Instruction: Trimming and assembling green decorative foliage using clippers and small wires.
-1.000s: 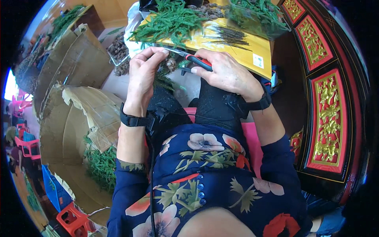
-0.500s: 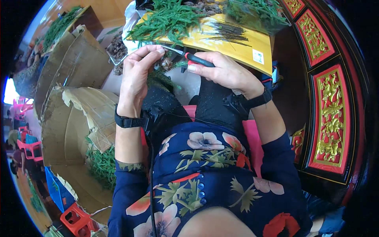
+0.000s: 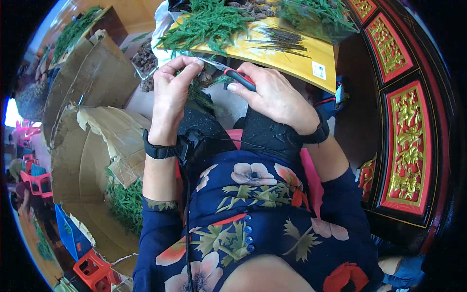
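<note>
While my left hand (image 3: 171, 92) is pinching a sprig (image 3: 206, 82), my right hand (image 3: 277, 97), at 3 o'clock, is gripping red-handled pliers (image 3: 233, 74) shut.

Torn cardboard boxes (image 3: 92, 141), red plastic stool (image 3: 95, 270), carved red-and-gold panel (image 3: 406, 146), yellow board (image 3: 292, 53).
</note>
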A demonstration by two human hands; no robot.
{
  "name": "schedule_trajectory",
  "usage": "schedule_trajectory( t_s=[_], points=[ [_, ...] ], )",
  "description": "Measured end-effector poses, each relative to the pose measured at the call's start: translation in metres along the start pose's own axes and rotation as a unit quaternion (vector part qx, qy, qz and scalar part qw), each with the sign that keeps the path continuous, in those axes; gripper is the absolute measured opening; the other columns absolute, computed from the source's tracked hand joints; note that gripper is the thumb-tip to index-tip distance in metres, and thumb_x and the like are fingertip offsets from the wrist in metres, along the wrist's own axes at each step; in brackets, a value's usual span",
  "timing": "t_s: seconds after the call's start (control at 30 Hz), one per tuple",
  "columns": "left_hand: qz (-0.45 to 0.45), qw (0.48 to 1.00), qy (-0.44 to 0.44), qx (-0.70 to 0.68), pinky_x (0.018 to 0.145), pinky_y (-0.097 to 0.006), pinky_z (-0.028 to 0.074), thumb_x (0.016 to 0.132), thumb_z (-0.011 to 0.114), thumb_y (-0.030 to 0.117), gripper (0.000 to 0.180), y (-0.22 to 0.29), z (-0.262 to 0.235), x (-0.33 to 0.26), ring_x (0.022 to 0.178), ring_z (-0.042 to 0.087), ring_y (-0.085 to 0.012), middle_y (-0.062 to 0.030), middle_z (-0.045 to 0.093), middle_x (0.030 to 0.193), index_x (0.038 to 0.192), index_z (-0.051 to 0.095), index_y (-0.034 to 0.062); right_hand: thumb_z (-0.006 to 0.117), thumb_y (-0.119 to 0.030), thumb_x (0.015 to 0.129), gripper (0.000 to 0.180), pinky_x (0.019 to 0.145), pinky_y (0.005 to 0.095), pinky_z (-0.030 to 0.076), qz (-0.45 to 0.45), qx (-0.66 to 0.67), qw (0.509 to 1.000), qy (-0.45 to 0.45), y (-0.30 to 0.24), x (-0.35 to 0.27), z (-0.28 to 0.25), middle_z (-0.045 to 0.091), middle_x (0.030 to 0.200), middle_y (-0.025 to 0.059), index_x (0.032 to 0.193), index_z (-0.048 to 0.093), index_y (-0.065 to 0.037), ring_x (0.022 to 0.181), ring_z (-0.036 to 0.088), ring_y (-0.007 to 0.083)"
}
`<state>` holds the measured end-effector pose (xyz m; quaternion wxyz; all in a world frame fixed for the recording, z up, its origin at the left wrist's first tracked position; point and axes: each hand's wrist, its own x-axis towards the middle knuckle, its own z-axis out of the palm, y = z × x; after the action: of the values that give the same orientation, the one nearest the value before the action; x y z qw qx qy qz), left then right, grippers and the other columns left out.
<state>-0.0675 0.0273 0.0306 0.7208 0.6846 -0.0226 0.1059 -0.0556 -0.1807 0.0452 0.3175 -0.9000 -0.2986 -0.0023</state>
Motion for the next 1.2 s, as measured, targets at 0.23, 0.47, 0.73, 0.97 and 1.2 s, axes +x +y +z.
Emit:
schedule_trajectory(
  t_s=[0.23,0.47,0.73,0.97,1.2],
  points=[
    [0.05,0.998,0.03,0.025,0.066,-0.02,0.042,0.082,0.065,0.009,0.01,0.002,0.006,-0.002,0.071,0.053,-0.0049,0.0008,0.063,0.077,0.087,0.068,0.0,0.06,-0.032,0.09,0.032,0.064,0.0294,0.042,0.041,0.105,0.992,-0.058,0.0,0.003,0.0,0.05,0.07,0.005,0.096,0.055,-0.001,0.065,0.048,0.0151],
    [0.04,0.999,0.034,0.013,0.067,-0.02,0.042,0.082,0.065,0.008,0.011,0.004,0.009,-0.004,0.072,0.053,-0.0047,0.0008,0.063,0.077,0.087,0.068,-0.0005,0.058,-0.034,0.092,0.029,0.054,0.0236,0.036,0.072,0.22,0.962,-0.142,0.01,0.005,-0.004,0.045,0.067,-0.0031,0.093,0.057,-0.004,0.059,0.041,0.0075],
    [0.02,1.0,0.017,0.002,0.067,-0.02,0.042,0.083,0.065,0.011,0.011,0.001,0.007,-0.001,0.072,0.055,-0.0055,0.0009,0.064,0.079,0.088,0.068,0.0009,0.056,-0.034,0.092,0.029,0.051,0.0229,0.035,0.072,0.227,0.962,-0.136,0.013,0.007,0.0,0.044,0.066,-0.0043,0.094,0.058,-0.005,0.058,0.04,0.0062],
    [-0.088,0.996,-0.025,-0.016,0.058,-0.018,0.036,0.084,0.064,0.018,0.013,-0.006,0.002,0.005,0.068,0.051,-0.0025,0.0052,0.062,0.078,0.089,0.069,0.0074,0.057,-0.035,0.091,0.034,0.058,0.03,0.042,0.005,0.146,0.988,-0.056,0.027,0.016,0.012,0.054,0.07,0.0053,0.099,0.058,-0.001,0.061,0.05,0.0161],
    [-0.105,0.994,0.015,-0.039,0.052,-0.019,0.028,0.082,0.063,0.019,0.014,-0.016,-0.009,0.008,0.059,0.043,-0.0021,0.0073,0.059,0.074,0.089,0.069,0.0089,0.056,-0.024,0.088,0.027,0.066,0.0397,0.048,-0.047,-0.17,0.984,0.007,0.007,0.025,0.001,0.061,0.081,0.0176,0.097,0.055,0.001,0.075,0.061,0.0318]
  ],
)
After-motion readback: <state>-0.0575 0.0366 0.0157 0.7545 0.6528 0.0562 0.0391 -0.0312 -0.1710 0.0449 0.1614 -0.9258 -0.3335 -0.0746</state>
